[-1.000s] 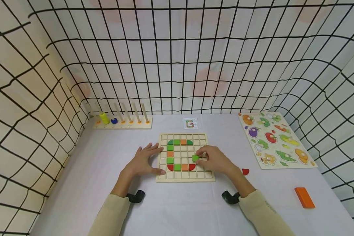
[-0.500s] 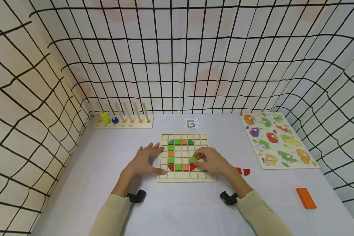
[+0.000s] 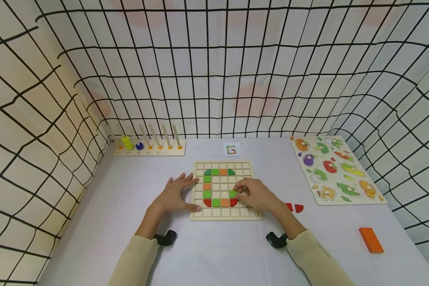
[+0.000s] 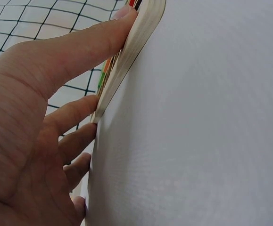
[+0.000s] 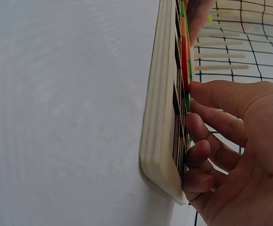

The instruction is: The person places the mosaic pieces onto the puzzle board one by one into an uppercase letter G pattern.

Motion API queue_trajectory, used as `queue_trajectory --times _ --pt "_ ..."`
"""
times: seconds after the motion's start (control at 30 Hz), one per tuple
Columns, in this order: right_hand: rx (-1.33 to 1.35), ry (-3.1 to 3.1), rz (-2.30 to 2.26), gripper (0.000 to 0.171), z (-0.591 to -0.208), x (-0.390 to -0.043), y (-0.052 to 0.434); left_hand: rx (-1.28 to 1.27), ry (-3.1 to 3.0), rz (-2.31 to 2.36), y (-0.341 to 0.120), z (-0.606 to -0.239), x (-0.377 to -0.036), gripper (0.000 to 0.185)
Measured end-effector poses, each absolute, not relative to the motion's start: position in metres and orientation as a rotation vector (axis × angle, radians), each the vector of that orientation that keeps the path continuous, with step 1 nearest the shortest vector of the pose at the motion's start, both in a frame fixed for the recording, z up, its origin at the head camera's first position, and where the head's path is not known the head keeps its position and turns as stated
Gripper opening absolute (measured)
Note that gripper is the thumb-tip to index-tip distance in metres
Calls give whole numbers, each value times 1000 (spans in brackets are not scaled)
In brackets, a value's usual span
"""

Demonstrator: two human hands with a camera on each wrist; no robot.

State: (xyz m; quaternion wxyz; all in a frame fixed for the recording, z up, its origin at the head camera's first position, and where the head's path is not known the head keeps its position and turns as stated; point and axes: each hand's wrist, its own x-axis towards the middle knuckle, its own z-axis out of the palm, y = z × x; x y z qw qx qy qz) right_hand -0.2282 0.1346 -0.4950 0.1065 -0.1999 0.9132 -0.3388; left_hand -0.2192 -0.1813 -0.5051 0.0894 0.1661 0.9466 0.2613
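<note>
Two hands on grid board, left hand flat bracing its edge, right hand fingertips curled, pinching green tile.

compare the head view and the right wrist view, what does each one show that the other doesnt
Only the head view shows the left hand resting at the grid board's left edge, the two red pieces and orange block on the table, the vegetable puzzle and the small pattern card.

Only the right wrist view shows the board's side edge up close, with tiles seen edge-on.

Both show the right hand with fingertips on the green tile, the grid board and the peg rack.
</note>
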Motion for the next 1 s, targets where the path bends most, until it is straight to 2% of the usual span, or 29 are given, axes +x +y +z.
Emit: queue_trajectory --times 0.4,1.0 --pt "-563 2710 -1039 18 -489 -226 144 499 2812 773 -181 -505 -219 99" --pt "-538 2885 -1001 20 -477 -214 205 503 2807 790 -180 -500 -216 97"
